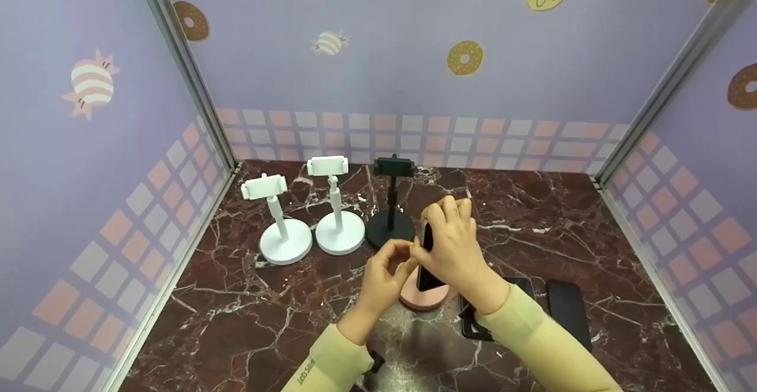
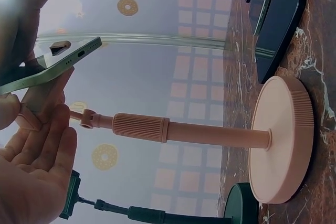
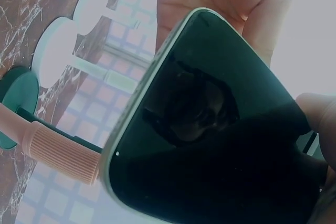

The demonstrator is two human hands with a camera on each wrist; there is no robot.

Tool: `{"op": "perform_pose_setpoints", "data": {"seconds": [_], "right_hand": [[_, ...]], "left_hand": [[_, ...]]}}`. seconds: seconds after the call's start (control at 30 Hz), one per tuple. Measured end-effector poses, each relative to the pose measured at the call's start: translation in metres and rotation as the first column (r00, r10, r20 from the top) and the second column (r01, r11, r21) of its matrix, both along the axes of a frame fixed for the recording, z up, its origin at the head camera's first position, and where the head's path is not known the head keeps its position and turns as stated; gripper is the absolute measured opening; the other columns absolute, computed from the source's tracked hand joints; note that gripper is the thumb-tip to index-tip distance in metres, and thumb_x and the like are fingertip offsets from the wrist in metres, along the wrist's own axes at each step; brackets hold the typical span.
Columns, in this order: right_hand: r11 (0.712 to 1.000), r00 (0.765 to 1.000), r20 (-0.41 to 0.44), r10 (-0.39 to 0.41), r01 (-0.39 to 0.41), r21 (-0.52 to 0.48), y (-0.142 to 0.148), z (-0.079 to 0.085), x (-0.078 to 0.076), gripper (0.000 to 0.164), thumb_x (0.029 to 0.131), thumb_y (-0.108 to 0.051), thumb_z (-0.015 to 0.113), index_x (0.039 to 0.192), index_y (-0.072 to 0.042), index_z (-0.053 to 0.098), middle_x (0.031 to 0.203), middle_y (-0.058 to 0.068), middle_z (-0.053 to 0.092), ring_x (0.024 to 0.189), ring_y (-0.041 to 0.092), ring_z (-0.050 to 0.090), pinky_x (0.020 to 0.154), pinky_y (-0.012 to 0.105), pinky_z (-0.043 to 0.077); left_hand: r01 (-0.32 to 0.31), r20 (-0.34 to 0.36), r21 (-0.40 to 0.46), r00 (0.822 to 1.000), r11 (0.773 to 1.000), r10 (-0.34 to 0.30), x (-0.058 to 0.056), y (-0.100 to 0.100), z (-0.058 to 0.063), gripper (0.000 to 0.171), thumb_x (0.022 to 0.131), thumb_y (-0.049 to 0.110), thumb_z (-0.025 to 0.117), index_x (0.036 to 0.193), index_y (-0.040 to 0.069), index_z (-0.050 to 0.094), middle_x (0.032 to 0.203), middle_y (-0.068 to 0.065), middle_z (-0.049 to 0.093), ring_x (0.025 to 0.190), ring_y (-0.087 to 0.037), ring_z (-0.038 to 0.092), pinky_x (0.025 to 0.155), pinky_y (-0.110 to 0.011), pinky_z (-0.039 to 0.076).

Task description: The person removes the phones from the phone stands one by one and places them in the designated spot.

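A pink phone stand stands upright on the marbled table, its round base below both hands. My right hand grips a dark-screened smartphone with a pale edge, held tilted at the stand's top. In the right wrist view the right thumb lies at the phone's edge. My left hand pinches the pink clamp at the top of the stand, with fingers behind it and the thumb in front. Phone and hands partly hide the clamp, so I cannot tell whether the phone sits inside it.
Behind and to the left stand two white phone stands and a black phone stand. Flat black devices lie by the right forearm. A small black object is beside the left sleeve. Purple patterned walls enclose the table.
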State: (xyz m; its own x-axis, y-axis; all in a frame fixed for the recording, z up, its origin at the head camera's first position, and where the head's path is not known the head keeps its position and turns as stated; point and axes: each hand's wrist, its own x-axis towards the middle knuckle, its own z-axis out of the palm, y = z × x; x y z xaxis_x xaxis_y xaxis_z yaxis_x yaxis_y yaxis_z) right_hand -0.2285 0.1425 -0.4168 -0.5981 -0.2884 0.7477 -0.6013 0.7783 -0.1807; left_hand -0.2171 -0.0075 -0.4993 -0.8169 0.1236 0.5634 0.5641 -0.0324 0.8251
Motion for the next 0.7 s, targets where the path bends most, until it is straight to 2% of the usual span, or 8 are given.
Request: {"op": "perform_pose_setpoints", "data": {"seconds": [0.33,0.57,0.7], "right_hand": [[1.000,1.000,-0.011,0.009,-0.008,0.012,-0.0020,-0.0003,0.0004,0.041,0.070,-0.009,0.079,0.099,-0.009,0.049,0.096,0.012,0.044,0.093,0.032,0.035,0.065,0.033,0.023],[1.000,1.000,-0.022,0.017,-0.017,0.015,-0.0030,0.0005,-0.0010,0.040,0.070,-0.010,0.079,0.098,-0.009,0.049,0.095,0.012,0.044,0.093,0.033,0.035,0.064,0.032,0.023],[1.000,0.999,-0.024,0.028,-0.027,0.015,-0.0031,0.0000,-0.0012,0.040,0.070,-0.010,0.079,0.098,-0.009,0.050,0.095,0.012,0.044,0.093,0.033,0.036,0.064,0.032,0.022]], "left_hand": [[-0.007,0.035,0.001,0.999,1.000,0.007,0.0006,0.0013,0.0007,0.022,0.094,0.001,0.071,0.114,-0.007,0.065,0.108,-0.022,0.071,0.100,-0.009,0.068,0.091,-0.027,0.059],[-0.014,-0.011,-0.006,1.000,1.000,0.014,-0.0015,0.0019,-0.0009,0.024,0.092,-0.007,0.068,0.115,-0.009,0.064,0.107,-0.024,0.070,0.100,-0.008,0.067,0.091,-0.028,0.059],[-0.002,-0.001,-0.010,1.000,1.000,0.002,-0.0017,0.0009,-0.0026,0.025,0.092,-0.009,0.066,0.117,-0.009,0.064,0.109,-0.024,0.070,0.100,-0.006,0.066,0.090,-0.027,0.059]]}}
